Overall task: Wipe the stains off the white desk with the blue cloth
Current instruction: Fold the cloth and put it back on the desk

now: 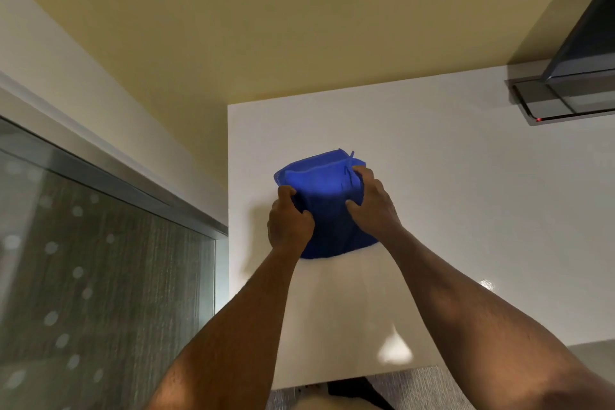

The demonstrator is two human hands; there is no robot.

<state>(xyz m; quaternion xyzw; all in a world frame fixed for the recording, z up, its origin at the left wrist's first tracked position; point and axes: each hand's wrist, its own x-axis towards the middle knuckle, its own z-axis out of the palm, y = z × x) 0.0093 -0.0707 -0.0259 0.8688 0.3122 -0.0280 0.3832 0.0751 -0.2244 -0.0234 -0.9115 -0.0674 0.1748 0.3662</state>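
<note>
A blue cloth (321, 200) lies bunched on the white desk (449, 210), toward the desk's left side. My left hand (289, 221) grips the cloth's left edge, fingers curled into the fabric. My right hand (374, 203) holds its right side, thumb and fingers pinching a fold. The far part of the cloth stands up in a ridge between the two hands. No stains show clearly on the glossy surface; only light glare appears near the front.
A dark monitor on a grey stand (565, 90) sits at the desk's far right corner. A yellow wall (266, 27) rises behind the desk. A frosted, dotted glass panel (83, 276) runs along the left. The desk's left edge is close to the cloth.
</note>
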